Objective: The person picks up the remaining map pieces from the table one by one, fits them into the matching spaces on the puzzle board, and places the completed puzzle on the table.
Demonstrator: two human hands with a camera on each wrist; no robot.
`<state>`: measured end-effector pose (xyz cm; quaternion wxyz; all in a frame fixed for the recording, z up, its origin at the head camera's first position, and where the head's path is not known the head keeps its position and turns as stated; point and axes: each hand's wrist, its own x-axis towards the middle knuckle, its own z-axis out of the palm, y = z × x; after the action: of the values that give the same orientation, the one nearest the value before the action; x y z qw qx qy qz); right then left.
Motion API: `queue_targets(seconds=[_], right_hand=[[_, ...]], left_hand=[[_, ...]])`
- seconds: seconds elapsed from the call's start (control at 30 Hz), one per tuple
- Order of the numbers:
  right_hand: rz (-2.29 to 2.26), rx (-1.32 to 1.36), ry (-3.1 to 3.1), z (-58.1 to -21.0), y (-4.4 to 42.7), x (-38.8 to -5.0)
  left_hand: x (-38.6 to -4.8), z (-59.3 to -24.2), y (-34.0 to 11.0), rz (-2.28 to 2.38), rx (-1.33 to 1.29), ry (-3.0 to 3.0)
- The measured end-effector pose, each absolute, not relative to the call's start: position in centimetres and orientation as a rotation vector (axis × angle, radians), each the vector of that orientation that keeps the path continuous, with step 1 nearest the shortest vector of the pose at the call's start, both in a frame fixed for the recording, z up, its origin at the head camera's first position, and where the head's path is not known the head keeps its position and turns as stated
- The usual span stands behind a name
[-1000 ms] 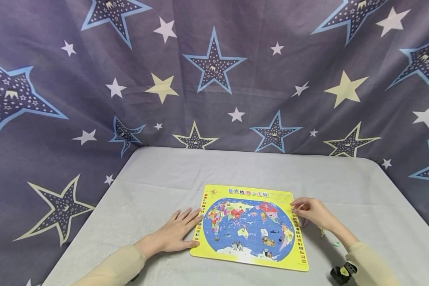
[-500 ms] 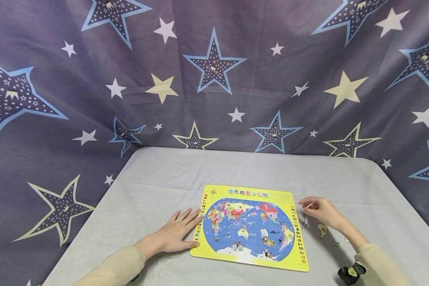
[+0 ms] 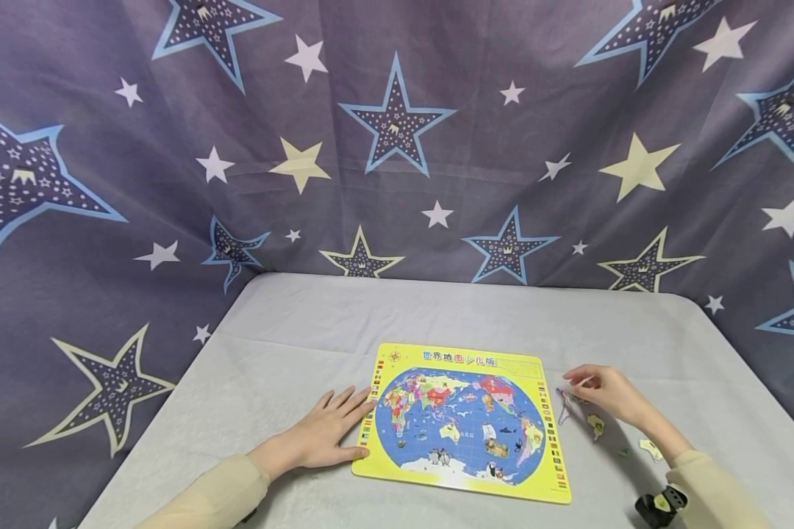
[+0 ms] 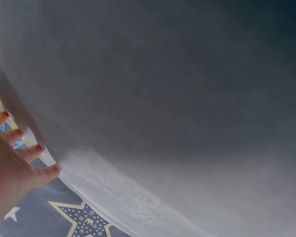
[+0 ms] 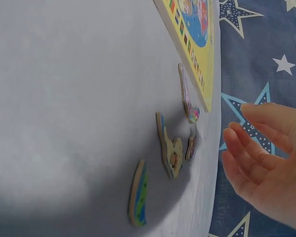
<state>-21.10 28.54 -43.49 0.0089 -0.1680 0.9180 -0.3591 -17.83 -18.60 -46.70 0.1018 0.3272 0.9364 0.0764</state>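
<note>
A yellow-bordered world map board [image 3: 461, 488] lies flat on the grey table. My left hand [image 3: 317, 433] rests with spread fingers at the board's left edge; in the left wrist view the same hand [image 4: 15, 163] shows at the lower left. Right of the board, my right hand [image 3: 605, 393] hovers with bent, relaxed fingers above small loose pieces. In the right wrist view nothing shows between the fingers of this hand [image 5: 266, 153]. Below it lie a pinkish piece [image 5: 186, 96], a cream piece [image 5: 172, 153], a small brownish piece [image 5: 190, 147] and a green-blue piece [image 5: 139, 195].
The grey cloth-covered table [image 3: 304, 316] extends behind the board and to both sides. A dark curtain [image 3: 397, 198] with star prints hangs behind and beside it. One more cream piece [image 3: 651, 450] lies near my right forearm.
My right hand has moved right, away from the board's right edge, uncovering more of the loose pieces. My left hand and the board have stayed in place.
</note>
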Motion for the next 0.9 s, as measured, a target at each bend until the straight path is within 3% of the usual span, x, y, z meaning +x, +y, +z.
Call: queue_targets(seconds=[0.9], right_hand=[[-1.059, -0.420, 2.821, -44.6, 29.8, -21.0]], left_hand=[[-17.8, -47.0, -18.7, 0.220, 0.966, 2.773]])
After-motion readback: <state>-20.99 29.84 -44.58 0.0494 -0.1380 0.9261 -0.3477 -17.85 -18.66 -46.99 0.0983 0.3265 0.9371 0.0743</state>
